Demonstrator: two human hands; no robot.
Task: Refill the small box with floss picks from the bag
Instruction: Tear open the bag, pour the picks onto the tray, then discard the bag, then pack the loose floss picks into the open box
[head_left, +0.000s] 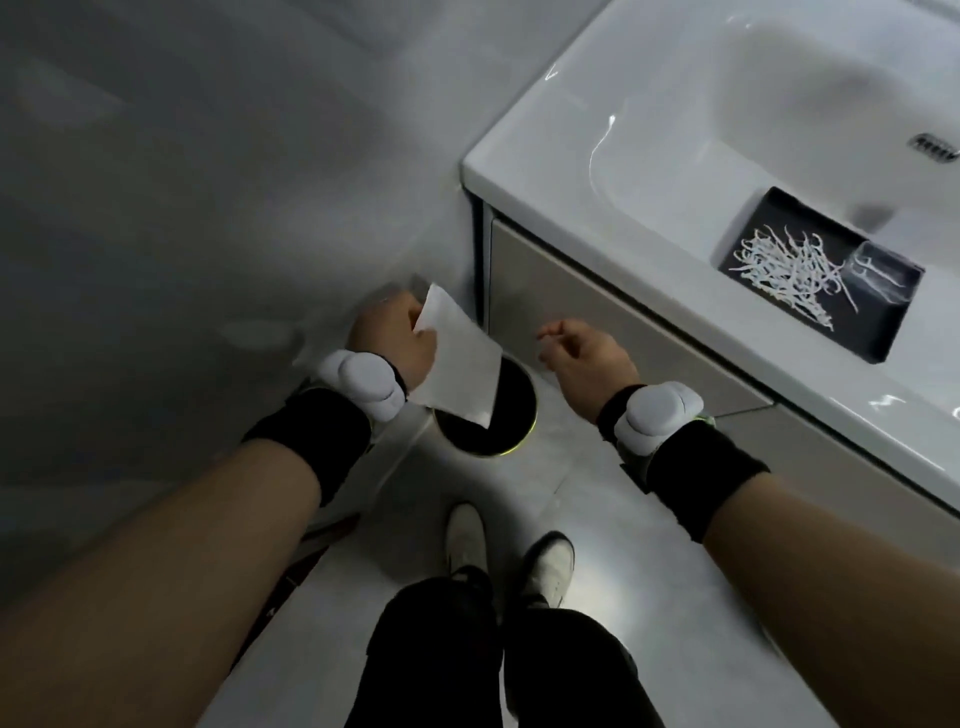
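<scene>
My left hand (400, 338) grips a flat white bag (460, 364), which hangs over the open mouth of a round bin (506, 436) on the floor. My right hand (587, 353) hovers to the right of the bin with its fingers loosely curled and nothing visible in it. On the sink's front rim sits a black tray (883, 332) with a heap of white floss picks (784, 267). A small clear box (878, 270) lies at the tray's right end.
The white sink basin (727, 104) and its grey cabinet drawer (597, 312) fill the right side. A grey wall stands to the left. My two white shoes (467, 540) and black trousers are on the pale floor below the bin.
</scene>
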